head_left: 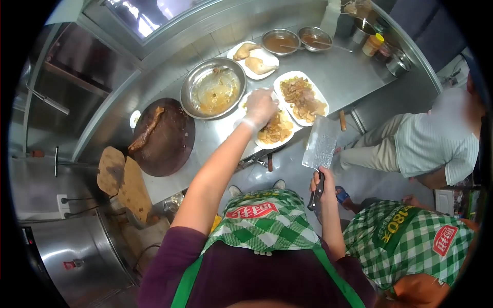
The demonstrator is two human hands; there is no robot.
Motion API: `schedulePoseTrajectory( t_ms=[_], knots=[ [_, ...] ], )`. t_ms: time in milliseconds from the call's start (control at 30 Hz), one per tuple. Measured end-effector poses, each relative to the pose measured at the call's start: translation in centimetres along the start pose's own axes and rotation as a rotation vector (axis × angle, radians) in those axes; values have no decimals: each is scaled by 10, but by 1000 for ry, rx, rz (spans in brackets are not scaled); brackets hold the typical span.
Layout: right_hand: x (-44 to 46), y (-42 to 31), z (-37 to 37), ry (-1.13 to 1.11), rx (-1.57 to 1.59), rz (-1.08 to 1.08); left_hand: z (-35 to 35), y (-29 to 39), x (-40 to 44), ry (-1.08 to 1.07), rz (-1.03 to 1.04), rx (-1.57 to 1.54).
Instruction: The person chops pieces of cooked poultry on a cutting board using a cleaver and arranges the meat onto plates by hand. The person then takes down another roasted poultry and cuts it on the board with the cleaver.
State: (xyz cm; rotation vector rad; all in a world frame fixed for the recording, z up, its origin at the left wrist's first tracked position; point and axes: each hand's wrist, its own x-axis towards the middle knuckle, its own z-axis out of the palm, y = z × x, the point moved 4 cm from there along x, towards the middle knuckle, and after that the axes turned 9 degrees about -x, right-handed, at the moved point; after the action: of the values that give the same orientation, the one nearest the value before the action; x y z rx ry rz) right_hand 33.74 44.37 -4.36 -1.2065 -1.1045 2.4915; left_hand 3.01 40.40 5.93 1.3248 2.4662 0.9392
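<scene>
My left hand (260, 108), in a clear glove, reaches down over a white oval plate (263, 146) of sliced meat (276, 131). Its fingers look curled together at the food, and whatever they hold is hidden beneath the hand. My right hand (324, 187) is closed around the black handle of a cleaver (320, 141), its broad wet blade pointing away from me beside the counter's edge. Right of the left hand is a second white plate (323, 97) heaped with sliced meat (303, 97). A steel basin (213, 88) with some liquid and scraps stands to the left.
A round dark chopping board (172, 143) bears a long browned piece of meat (148, 131). Chicken legs (259, 65) lie on a rear plate, near two bowls of brown sauce (281, 42). One person (431, 136) stands at right; another in a checked apron (405, 241) is close beside me.
</scene>
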Motion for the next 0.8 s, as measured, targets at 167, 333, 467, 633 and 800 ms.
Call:
schedulePoseTrajectory(
  t_ms=[167, 333, 467, 633, 800],
  knots=[
    [-3, 7, -7, 33, 103, -83, 56, 85, -35, -682, 76, -58],
    [-34, -1, -23, 270, 88, -117, 80, 33, -113, -570, 40, -182],
    [-34, 5, -23, 238, 11, -42, 20, -24, -142, -300, -103, -263],
    [-27, -8, 18, 119, -40, -48, -73, -121, -168, 132, -202, -94],
    [-30, -25, 80, 2, -113, 8, -182, -181, -208, 360, -484, 56]
  ],
)
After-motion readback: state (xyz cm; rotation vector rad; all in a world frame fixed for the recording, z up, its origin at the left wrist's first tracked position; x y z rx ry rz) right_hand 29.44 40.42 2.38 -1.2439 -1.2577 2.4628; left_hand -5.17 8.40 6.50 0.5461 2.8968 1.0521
